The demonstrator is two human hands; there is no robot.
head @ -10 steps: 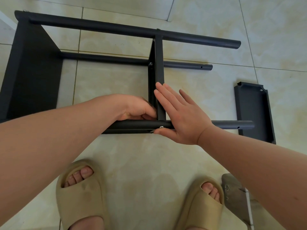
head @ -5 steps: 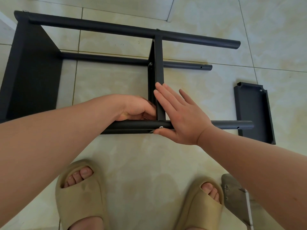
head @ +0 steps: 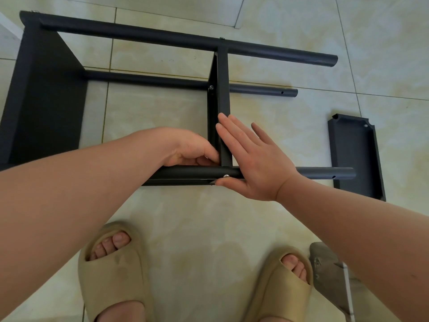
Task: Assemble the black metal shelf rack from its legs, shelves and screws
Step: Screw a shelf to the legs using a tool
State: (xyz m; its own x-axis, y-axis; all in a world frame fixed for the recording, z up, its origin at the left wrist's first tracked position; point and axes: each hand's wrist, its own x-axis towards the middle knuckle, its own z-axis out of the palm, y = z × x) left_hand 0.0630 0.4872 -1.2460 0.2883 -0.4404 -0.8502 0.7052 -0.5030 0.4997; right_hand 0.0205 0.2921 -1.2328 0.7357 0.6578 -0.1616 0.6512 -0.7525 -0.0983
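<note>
Now we look down at the black rack (head: 144,80). It lies on its side on the tile floor (head: 185,217), just past our two tan slippers (head: 111,275).

The end shelf (head: 46,94) is on the left. The far leg (head: 185,40) runs across the top. The near leg (head: 325,173) runs across right by our hands. The middle shelf (head: 222,101) stands between these two legs and touches both.

Our left hand (head: 192,149) is tucked into the corner where the middle shelf meets the near leg. Its fingers are curled in tight. We cannot tell if they pinch anything.

Our right hand (head: 255,163) lies flat on the other side of that shelf. Its fingers are straight. The first two are pressed together and lean on the shelf's edge, and the others are spread a little. The thumb sits under the near leg, beside a small shiny screw (head: 225,175) in that leg.

A loose shelf (head: 355,154) lies flat on the floor to the right, near the end of the near leg.

A grey thing (head: 329,266) pokes out by our right foot. We cannot tell what it is.
</note>
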